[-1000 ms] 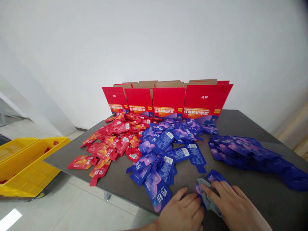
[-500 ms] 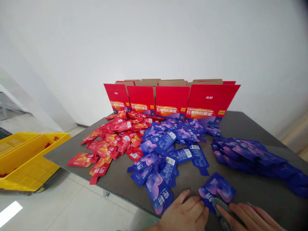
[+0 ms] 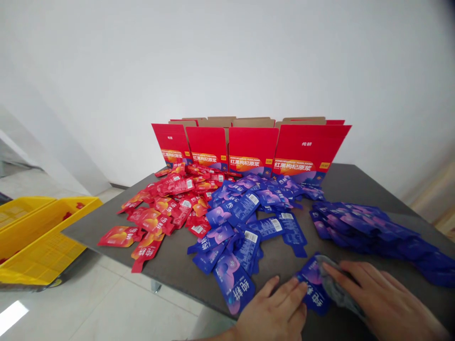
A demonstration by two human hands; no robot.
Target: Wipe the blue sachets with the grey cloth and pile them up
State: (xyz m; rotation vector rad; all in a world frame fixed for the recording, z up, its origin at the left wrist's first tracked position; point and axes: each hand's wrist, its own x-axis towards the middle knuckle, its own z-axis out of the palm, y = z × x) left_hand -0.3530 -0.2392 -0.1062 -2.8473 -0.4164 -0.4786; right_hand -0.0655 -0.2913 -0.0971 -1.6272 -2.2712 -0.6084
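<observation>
My right hand (image 3: 377,293) is closed round a grey cloth (image 3: 339,289), which lies pressed against a blue-purple pouch (image 3: 313,286) flat on the table. The fingertips of my left hand (image 3: 275,308) rest on the pouch's left edge. That hand lies flat, its thumb apart from the fingers. Part of the pouch is hidden under the cloth and fingers. To the left, a loose pile of blue pouches (image 3: 249,208) reaches close to my left hand. On the right, more blue pouches (image 3: 369,227) lie overlapped in a row.
Red pouches (image 3: 170,199) are heaped on the left of the dark table (image 3: 170,279). Behind the heaps, red cartons (image 3: 252,142) stand with their top flaps up, near the white wall. Yellow crates (image 3: 53,237) sit low beyond the table's left edge.
My right hand has moved up with the cloth, over the pouch's upper right part. The pouch's lower end now shows. My left hand's fingers have straightened onto its edge.
</observation>
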